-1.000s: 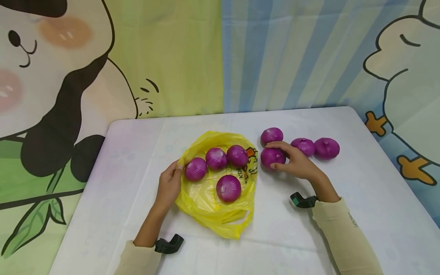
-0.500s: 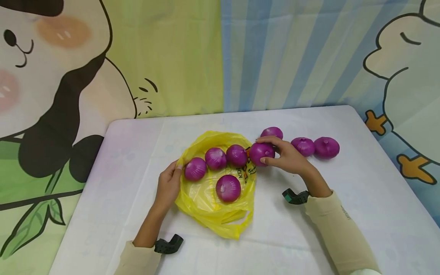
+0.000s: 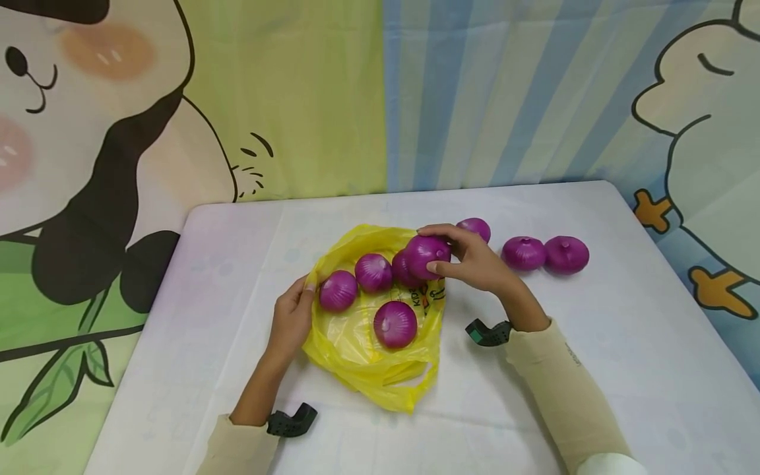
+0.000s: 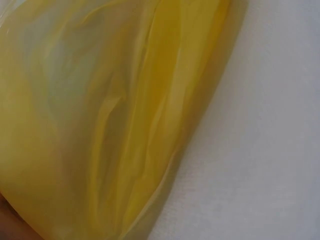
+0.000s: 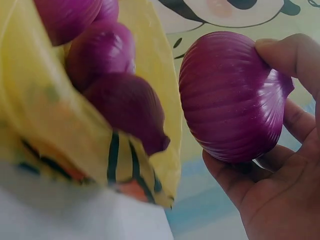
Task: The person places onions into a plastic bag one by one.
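A yellow plastic bag lies spread with its mouth facing up, several purple onions inside. My left hand pinches the bag's left rim, thumb on the inner side. In the left wrist view only the bag's creased outer wall and a sliver of hand show. My right hand grips another purple onion between thumb and fingers, over the bag's right rim, and it partly covers an onion in the bag. In the right wrist view this held onion is beside the bag's printed edge.
On the white table, one onion sits behind my right hand, partly hidden. Two more onions stand side by side farther right. A cartoon-printed cloth hangs behind the table.
My right hand has lifted the onion off the table and carried it left, from beside the bag to over its right rim. My left hand keeps its place at the rim.
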A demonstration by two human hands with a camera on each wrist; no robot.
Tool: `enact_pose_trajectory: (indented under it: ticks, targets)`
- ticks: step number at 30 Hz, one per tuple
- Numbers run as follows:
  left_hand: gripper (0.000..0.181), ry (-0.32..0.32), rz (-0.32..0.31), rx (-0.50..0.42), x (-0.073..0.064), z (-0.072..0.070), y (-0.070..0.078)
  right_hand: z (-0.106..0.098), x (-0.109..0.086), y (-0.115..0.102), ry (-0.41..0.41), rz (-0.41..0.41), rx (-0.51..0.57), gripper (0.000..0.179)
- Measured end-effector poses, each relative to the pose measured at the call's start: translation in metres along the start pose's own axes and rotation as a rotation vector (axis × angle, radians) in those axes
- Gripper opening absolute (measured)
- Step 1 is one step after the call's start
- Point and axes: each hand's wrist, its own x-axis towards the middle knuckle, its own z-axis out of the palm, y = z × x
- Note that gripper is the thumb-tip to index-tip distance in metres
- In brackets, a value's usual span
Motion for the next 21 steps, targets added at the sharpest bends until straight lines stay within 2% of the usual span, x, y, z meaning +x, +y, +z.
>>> enact_pose_trajectory:
  ticks: [8,15,21]
  targets:
    - [0.038,0.000,0.004,-0.005,0.001,-0.002,-0.002,0.015,0.015,-0.003,0.007,0.096,0.035,0.054]
    - [0.038,-0.004,-0.003,-0.006,0.001,-0.001,-0.003,0.028,0.023,-0.033,-0.026,0.135,0.085,0.050]
    - [0.038,-0.009,0.001,-0.015,0.000,0.000,0.000,0.038,0.035,-0.014,-0.048,0.106,0.137,0.052]
